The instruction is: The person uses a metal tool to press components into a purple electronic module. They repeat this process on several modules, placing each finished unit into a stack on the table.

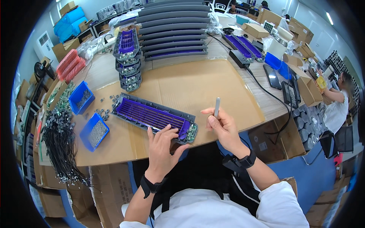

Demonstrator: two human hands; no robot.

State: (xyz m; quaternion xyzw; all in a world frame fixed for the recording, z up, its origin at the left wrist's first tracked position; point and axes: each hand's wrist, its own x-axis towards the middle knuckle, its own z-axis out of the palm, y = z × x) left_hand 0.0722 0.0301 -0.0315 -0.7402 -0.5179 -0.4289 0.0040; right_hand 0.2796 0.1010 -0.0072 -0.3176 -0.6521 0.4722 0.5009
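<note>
A long grey plastic housing (121, 99) with a purple slatted insert (152, 114) lies slantwise on the cardboard sheet before me. At its right end a green circuit board (191, 132) shows. My left hand (163, 146) lies on the near edge by that end, fingers spread and thumb apart, gripping nothing. To the right of the housing, my right hand (224, 127) is raised and closed around a slim grey metal tool (217, 106). The tool stands nearly upright, its lower end hidden in the fingers, so its exact kind cannot be told.
Left of the housing stand two blue bins (94, 133) of small parts, with loose grey pieces (102, 114) and a bundle of black cables (59, 140). Stacked housings (173, 32) rise at the back. A black power adapter (239, 59) and phone (272, 76) lie right; another person (336, 98) sits beyond.
</note>
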